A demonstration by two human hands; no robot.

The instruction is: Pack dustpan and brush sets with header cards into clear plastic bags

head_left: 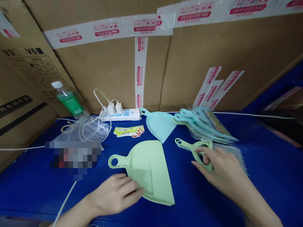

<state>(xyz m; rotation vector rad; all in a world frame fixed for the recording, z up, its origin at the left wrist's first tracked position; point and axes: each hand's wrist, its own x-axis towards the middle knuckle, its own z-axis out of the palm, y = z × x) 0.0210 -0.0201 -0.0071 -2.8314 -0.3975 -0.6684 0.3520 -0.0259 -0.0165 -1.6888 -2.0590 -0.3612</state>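
Note:
A light green dustpan (146, 170) lies in front of me, its looped handle pointing left. My left hand (120, 190) is closed at its near left edge, fingertips over the rim and the thumb partly hidden. To the right is a green hand brush (193, 148) with grey bristles (233, 153); a blue edge shows beneath its handle. My right hand (221, 165) lies over the brush head with curled fingers, the thumb stretched along the near side. Behind the green pan lies a light blue dustpan (159, 124).
Several bagged blue and green brushes (201, 123) lie at the back right. Colourful labels (129, 130) rest near a power strip (127, 114) with tangled white cables. Left stand a green bottle (71, 101) and plastic bags (92, 129). Cardboard (109, 69) walls the back of the blue table (189, 201).

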